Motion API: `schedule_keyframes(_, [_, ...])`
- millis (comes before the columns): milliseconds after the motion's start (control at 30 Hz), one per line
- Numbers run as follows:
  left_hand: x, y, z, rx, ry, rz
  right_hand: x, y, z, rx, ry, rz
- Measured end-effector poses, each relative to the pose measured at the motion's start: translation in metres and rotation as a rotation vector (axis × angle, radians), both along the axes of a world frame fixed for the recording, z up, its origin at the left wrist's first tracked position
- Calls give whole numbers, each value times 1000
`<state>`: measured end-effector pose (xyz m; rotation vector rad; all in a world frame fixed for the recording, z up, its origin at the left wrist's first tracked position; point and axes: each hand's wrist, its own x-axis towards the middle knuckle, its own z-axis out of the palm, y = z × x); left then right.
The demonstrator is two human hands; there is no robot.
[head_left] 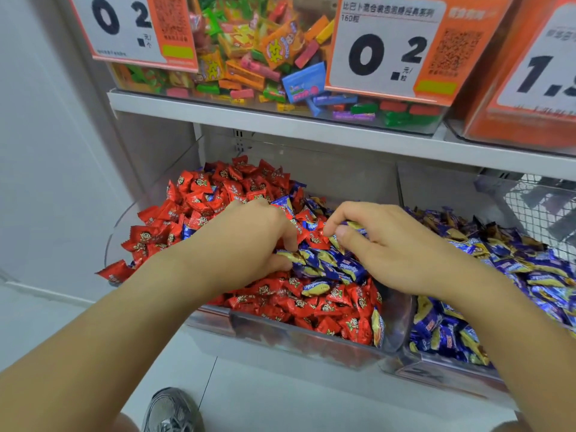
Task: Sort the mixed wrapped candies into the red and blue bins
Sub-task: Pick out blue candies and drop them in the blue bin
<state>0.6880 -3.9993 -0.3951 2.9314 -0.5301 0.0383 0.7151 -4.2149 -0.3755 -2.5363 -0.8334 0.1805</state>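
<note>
- Left hand [249, 241]: fingers curled down into the mixed pile, thumb and fingertips closed on blue candies [324, 265] at its 3 o'clock; prob. gathered as a bunch so several strays can be lifted at once.
- Right hand [383, 244]: thumb and forefinger pinched on one blue/yellow wrapper [355, 226] near 10 o'clock of the palm; other fingers bent, whether more is held can't be told.
- Blue strays are seen lying in a cluster on top of the red candies [218, 194], betw. both hands, approx. centre of the red bin [280, 335].
- Red bin: clear hard plastic, curved front wall; filled w/ glossy crinkled red foil wrappers, pillow-shaped, serrated ends. A few blue ones are buried at 12 o'clock of the hands.
- Blue bin [442, 369] at 3 o'clock, just beside the red one: same clear plastic, holding blue/yellow wrappers [530, 275]; short carry is judged enough.
- Upper shelf [280, 120] at 12 o'clock: clear box of flat multicolour sweets [265, 57], price cards [383, 48] fixed in front.
- Shoe [171, 410] seen at 6 o'clock on the pale floor.
</note>
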Motion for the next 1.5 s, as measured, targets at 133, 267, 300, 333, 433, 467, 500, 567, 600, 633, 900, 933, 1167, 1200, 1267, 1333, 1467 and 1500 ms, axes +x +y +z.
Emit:
schedule_keyframes(133, [-1, 2, 0, -86, -53, -25, 4, 6, 1, -320, 29, 81])
schedule_keyframes(267, [-4, 7, 7, -153, -140, -19, 8, 10, -2, -462, 37, 116])
schedule_keyframes(300, [-5, 6, 8, -147, -169, -20, 9, 12, -5, -470, 12, 113])
schedule_keyframes(333, [-7, 5, 10, -147, -186, -17, 9, 14, -8, -468, -16, 107])
schedule_keyframes(433, [-11, 0, 13, -208, -184, 60, 8, 16, -13, -428, -42, 111])
schedule_keyframes(467, [-12, -1, 15, -237, -184, 97, 7, 16, -14, -409, -42, 119])
schedule_keyframes(500, [-13, -1, 16, -260, -186, 134, 6, 16, -15, -387, -43, 126])
schedule_keyframes(567, [-13, -1, 18, -295, -188, 189, 9, 15, -17, -321, -43, 123])
schedule_keyframes(600, [-12, -1, 18, -309, -192, 206, 10, 15, -17, -288, -49, 118])
schedule_keyframes(633, [-11, -1, 18, -319, -192, 220, 11, 14, -18, -260, -54, 111])
schedule_keyframes(900, [-9, -5, 17, -523, -121, 378, 8, 1, -1, 73, -31, -2])
schedule_keyframes(933, [-9, -8, 18, -626, -82, 390, 6, -2, 2, 177, 31, -29])
schedule_keyframes(1167, [-7, -50, 23, -1363, 268, 293, -8, -28, 8, 664, 260, -227])
schedule_keyframes(1200, [-5, -56, 22, -1374, 274, 273, -9, -34, 8, 695, 265, -253])
schedule_keyframes(1267, [-2, -69, 21, -1355, 288, 218, -10, -46, 9, 762, 280, -310])
schedule_keyframes(1333, [3, -83, 18, -1273, 256, 180, -12, -58, 9, 820, 321, -352])
schedule_keyframes(1467, [11, -117, 8, -906, -16, 160, -15, -73, 3, 963, 555, -408])
schedule_keyframes(1500, [12, -125, 9, -840, -84, 155, -14, -78, 2, 996, 631, -447])
